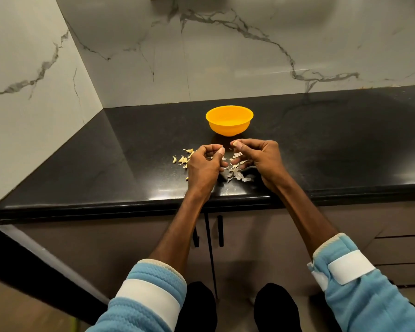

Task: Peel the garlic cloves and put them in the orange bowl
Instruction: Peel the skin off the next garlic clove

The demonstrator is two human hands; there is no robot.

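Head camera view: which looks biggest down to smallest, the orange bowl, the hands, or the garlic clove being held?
1. Left hand and right hand: alike, and nearer the camera, so unsure against the bowl.
2. Orange bowl.
3. Garlic clove.

Bowl on counter, behind scattered peels

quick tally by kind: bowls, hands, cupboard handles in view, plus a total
orange bowl: 1
hands: 2, the left hand and the right hand
black cupboard handles: 2
total: 5
The loose garlic cloves and skins on the counter are too small and overlapped to count.
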